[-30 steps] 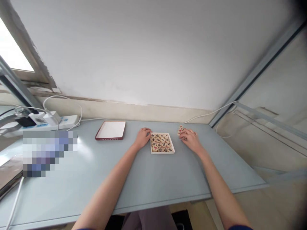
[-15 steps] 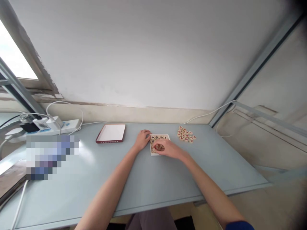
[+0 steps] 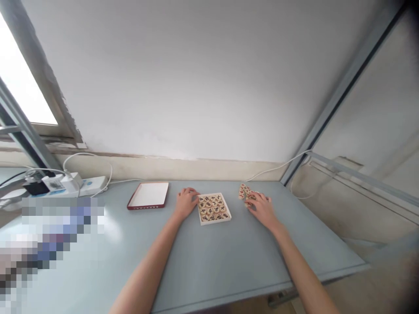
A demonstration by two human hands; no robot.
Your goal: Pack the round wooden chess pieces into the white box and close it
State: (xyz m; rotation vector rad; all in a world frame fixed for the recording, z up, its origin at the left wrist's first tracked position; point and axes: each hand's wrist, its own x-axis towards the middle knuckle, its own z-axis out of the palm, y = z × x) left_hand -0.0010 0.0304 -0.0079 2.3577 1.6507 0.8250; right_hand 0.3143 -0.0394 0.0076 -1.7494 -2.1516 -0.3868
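Note:
A shallow white box (image 3: 216,222) sits on the desk, filled with rows of round xiangqi pieces (image 3: 210,211) showing black characters. My left hand (image 3: 186,202) lies at the box's left side, fingers apart, the fingertips at its upper left edge. To the right of the box is a loose cluster of xiangqi pieces (image 3: 242,191) with red characters. My right hand (image 3: 263,209) reaches over this cluster with its fingers spread and hides part of it. Whether its fingertips touch a piece cannot be made out.
A dark red box lid (image 3: 149,195) with a white inside lies left of my left hand. At the far left, a white power strip (image 3: 93,185) holds plugs and cables. The grey-blue desk (image 3: 203,266) meets a wall behind; metal frame posts stand at both sides.
My right hand has moved right, from over the white box to the red-character pieces, uncovering the box. My left hand stays at the box's left side. The camera view has shifted slightly.

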